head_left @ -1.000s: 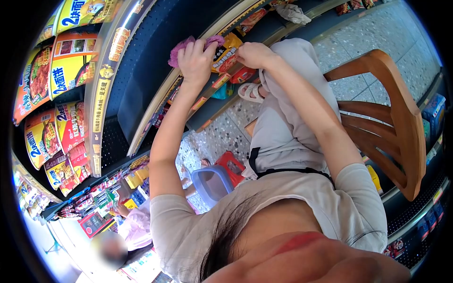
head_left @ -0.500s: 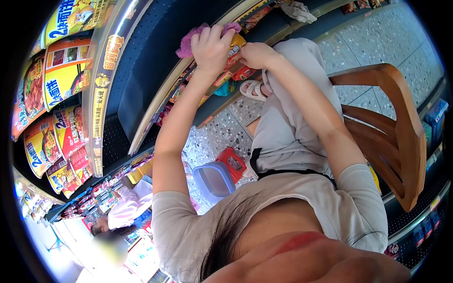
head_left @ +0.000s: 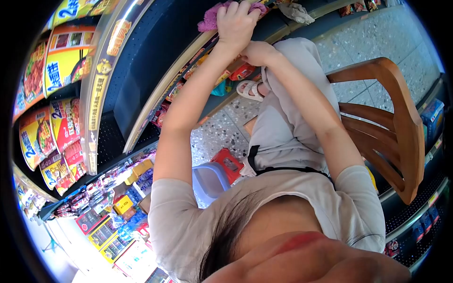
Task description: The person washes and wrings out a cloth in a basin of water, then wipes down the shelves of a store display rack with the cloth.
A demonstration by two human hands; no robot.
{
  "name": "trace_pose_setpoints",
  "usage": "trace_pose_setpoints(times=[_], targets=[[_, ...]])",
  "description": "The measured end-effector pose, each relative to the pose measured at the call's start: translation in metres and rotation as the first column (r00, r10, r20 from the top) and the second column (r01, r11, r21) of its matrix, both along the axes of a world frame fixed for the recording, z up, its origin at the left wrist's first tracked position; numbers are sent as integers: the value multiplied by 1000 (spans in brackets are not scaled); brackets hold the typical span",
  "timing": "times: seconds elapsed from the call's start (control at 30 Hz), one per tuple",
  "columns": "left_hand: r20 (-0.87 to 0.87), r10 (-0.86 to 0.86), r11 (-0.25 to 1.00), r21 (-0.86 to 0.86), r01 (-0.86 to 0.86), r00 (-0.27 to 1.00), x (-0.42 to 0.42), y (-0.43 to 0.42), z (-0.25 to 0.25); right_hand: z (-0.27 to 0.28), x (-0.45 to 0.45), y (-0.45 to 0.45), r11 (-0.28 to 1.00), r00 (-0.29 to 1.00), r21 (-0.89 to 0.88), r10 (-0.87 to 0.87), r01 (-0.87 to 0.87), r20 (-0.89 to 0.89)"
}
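My left hand (head_left: 234, 27) grips a purple cloth (head_left: 211, 18), pressed along the front rail of a dark shelf (head_left: 188, 52). The cloth sticks out on both sides of my fingers. Just below and to the right, my right hand (head_left: 257, 53) is closed beside my left wrist. Its fingertips are hidden, so what it holds, if anything, does not show. Under my right hand, a red packet (head_left: 242, 72) lies on the lower shelf among other colourful snack packets. A teal packet (head_left: 221, 88) is close by.
A crumpled pale cloth (head_left: 296, 12) lies on the shelf at the top. A wooden chair (head_left: 408, 127) is on my right. A translucent bin (head_left: 207, 181) and a red plastic object (head_left: 228, 165) stand on the speckled floor. Instant noodle packs (head_left: 63, 70) fill the shelf at left.
My left hand has slid the purple cloth up and right along the shelf rail. My right hand has moved slightly right, and the yellow packet near it is now hidden.
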State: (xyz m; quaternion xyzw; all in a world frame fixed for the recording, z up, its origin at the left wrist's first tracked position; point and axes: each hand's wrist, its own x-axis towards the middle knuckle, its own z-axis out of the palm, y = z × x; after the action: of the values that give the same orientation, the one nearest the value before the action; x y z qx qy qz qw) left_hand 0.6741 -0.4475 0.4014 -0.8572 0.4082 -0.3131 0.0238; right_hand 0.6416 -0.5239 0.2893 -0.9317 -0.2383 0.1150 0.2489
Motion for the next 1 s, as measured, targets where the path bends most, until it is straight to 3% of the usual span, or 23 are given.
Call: trace_pose_setpoints(times=[0.1,0.2,0.77,0.87,1.0], targets=[[163,-54,998,-11,57,985,6,13,-10,5,-3,-3,999,998,-38,-9,6,-59],[107,-11,1000,-4,11,994,-1,40,-14,-3,-3,-2,1000,1000,-14,4,-4,20],[12,211,976,57,-211,977,-75,189,-2,-7,-2,1,989,998,-140,52,-57,-40],[-69,227,974,24,-226,971,-88,214,7,-4,-3,0,987,997,-136,79,-82,-25],[-146,356,900,-212,-381,923,-102,238,24,4,-5,0,987,997,-143,66,-71,-43]])
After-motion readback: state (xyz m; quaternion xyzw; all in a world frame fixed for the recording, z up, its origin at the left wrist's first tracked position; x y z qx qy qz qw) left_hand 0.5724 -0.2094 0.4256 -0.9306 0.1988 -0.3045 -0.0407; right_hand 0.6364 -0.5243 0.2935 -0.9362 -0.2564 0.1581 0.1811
